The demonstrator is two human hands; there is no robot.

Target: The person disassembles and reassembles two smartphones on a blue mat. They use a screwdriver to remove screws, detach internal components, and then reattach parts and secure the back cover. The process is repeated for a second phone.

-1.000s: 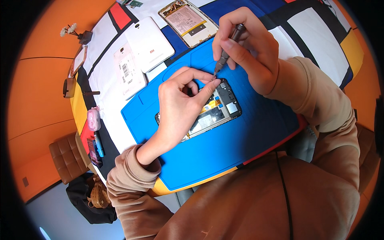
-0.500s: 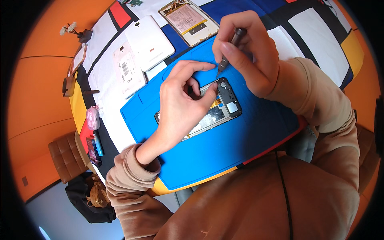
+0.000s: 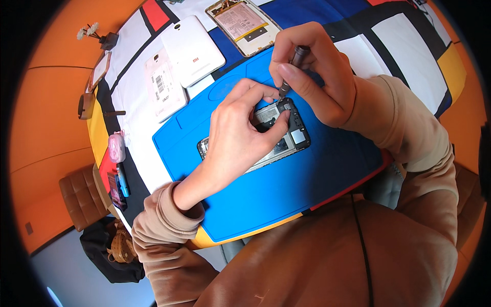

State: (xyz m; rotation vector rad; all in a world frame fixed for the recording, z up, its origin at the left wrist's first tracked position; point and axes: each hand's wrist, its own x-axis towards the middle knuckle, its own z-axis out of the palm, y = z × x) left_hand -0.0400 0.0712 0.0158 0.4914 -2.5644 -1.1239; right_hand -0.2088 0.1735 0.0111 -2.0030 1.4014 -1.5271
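Observation:
An opened smartphone [image 3: 298, 136], its inner parts bare, lies on a blue work mat [image 3: 240, 215]. Across its middle lies my left hand [image 3: 240, 125], covering much of it. The left thumb presses on the phone near its right end, and the curled index finger reaches its far edge beside the tool tip. In my right hand [image 3: 319, 77] is a dark grey screwdriver [image 3: 285, 88], held upright and slightly tilted. Its tip meets the phone's far right corner, close to the left index finger.
Beyond the mat lie a white phone back cover [image 3: 192, 51], a pale panel with a label [image 3: 164, 87] and another opened phone [image 3: 244, 25]. Along the left edge are a pink case [image 3: 117, 148], a blue pen [image 3: 123, 180] and a small flower vase [image 3: 108, 41].
The screwdriver tip has come down from just beyond the phone onto its far corner. My left hand has shifted slightly right, its index finger curling in toward the tip.

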